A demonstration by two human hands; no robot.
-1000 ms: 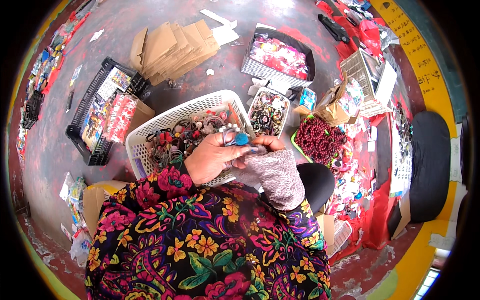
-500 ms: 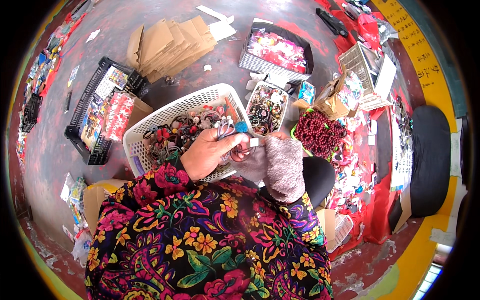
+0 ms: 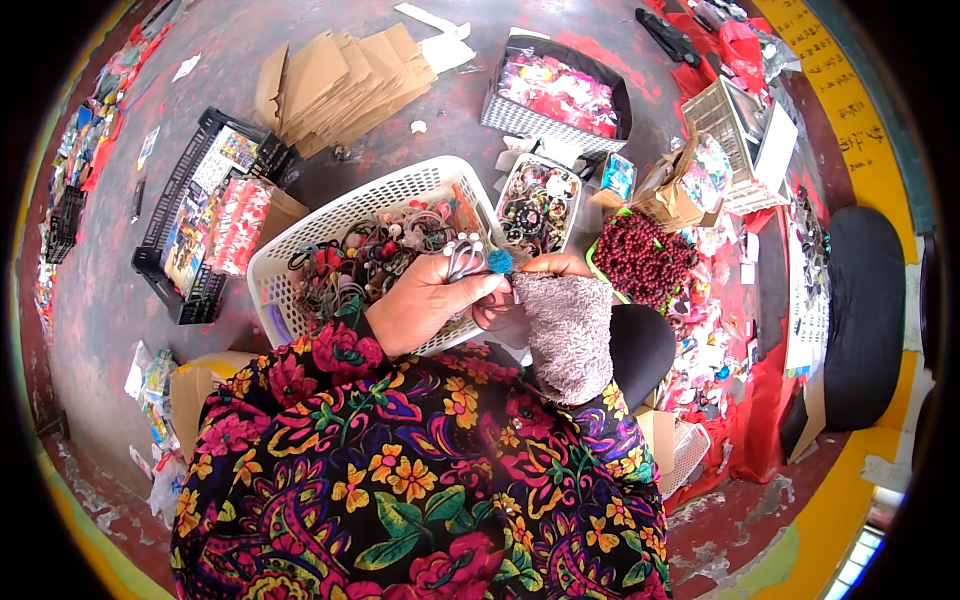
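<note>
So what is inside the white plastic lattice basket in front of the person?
The white plastic lattice basket holds a tangle of small hair ties and ornaments. The left hand covers its near right part, hiding what lies there.

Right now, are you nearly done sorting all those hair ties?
Not nearly. Done: the small tray behind already holds sorted pieces. In hand: the left hand pinches a bunch of hair ties with a blue pom-pom, and the right hand, in a grey fingerless glove, meets it. Left: the white basket holds a big tangled heap.
</note>
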